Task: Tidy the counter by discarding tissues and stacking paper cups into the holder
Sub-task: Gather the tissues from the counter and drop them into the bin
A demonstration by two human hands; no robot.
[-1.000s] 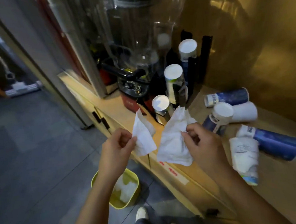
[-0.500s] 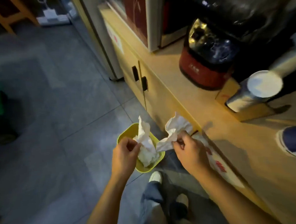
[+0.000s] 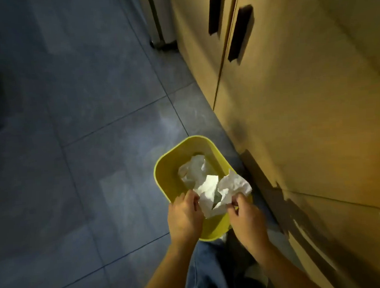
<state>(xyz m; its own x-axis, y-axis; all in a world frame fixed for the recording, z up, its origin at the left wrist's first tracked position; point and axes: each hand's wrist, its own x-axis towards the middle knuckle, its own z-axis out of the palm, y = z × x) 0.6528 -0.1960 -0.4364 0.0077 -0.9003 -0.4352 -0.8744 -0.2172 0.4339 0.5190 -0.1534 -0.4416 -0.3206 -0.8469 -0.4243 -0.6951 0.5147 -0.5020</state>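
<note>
Now I'm on the discarding step: my left hand pinches one tissue, my right hand another, both over the yellow bin (floor, near me). Next, just let go.
</note>
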